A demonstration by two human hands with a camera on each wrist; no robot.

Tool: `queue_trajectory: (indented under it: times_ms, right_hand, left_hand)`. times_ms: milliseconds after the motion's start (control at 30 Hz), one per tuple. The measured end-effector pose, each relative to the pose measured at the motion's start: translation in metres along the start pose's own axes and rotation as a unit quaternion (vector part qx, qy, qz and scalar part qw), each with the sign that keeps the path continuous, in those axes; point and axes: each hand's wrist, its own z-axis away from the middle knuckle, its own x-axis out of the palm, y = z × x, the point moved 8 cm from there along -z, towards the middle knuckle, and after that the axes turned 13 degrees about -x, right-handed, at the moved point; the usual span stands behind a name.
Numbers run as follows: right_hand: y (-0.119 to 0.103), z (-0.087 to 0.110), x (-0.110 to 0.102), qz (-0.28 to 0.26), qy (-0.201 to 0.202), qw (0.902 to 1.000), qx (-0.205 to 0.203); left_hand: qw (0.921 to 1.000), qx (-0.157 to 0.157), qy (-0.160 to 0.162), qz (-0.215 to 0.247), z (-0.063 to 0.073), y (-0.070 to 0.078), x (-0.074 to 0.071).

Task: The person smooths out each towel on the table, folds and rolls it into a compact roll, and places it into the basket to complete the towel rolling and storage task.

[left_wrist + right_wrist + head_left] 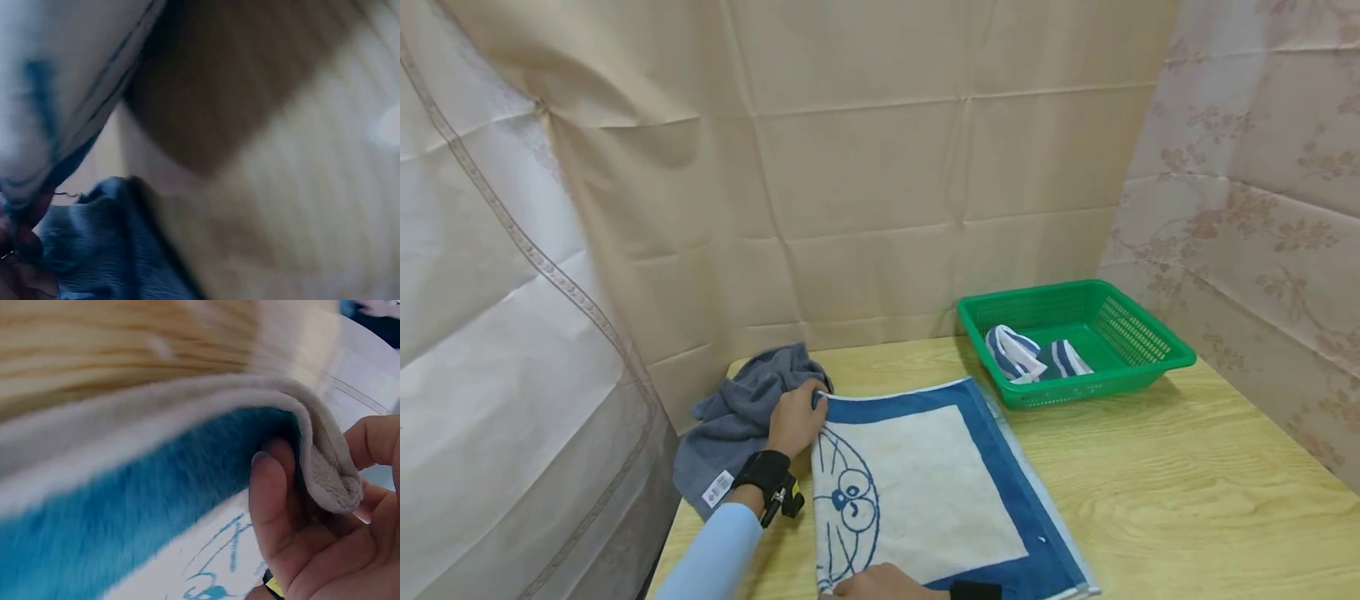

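A white towel (943,500) with a blue border and a blue line-drawn cartoon face lies on the table, its left edge folded through the face. At its far left corner my left hand (796,421) pinches the cloth; the left wrist view shows the fingertips (25,244) on the gathered towel corner. My right hand (887,583), at the bottom of the head view, grips the near left corner. In the right wrist view, that hand's fingers (270,506) curl round the layered towel edge. A crumpled grey towel (741,417) with a white label lies just left of my left hand.
At the back right of the wood-patterned table (1187,467) stands a green plastic basket (1150,367). Blue-and-white striped cloths (1017,352) lie inside it. A beige curtain (865,167) hangs behind the table, with pale cloth hanging on both sides.
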Motion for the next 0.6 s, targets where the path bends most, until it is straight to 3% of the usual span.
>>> queue_trajectory:
  times_ms: [100,200,300,400,467,533,600]
  right_hand:
    - [-0.023,0.006,-0.021,0.029,0.030,0.9951,-0.089]
    - [-0.030,0.023,-0.050,-0.015,0.054,0.9926,-0.108]
    - [-0.027,0.050,-0.084,-0.062,0.060,0.9907,-0.105]
    - [-0.021,0.084,-0.114,-0.091,0.069,0.9856,-0.125]
    - [-0.011,0.109,-0.129,-0.121,0.071,0.9815,-0.130]
    - [0.004,0.133,-0.137,-0.171,0.069,0.9749,-0.124]
    - [0.024,0.156,-0.138,-0.226,0.068,0.9664,-0.102]
  left_hand:
    - [0.9981,0.009,0.017,0.058,-0.003,0.007,-0.014]
    - [0.9923,0.016,0.014,0.122,-0.013,0.028,-0.020]
    - [0.9841,0.003,-0.004,0.177,-0.021,0.053,-0.019]
    - [0.9712,-0.020,-0.032,0.235,-0.026,0.082,-0.011]
    - [0.9578,-0.026,-0.059,0.280,-0.028,0.100,0.001]
    - [0.9467,-0.031,-0.089,0.308,-0.029,0.116,0.016]
    - [0.9407,-0.026,-0.129,0.313,-0.028,0.131,0.035]
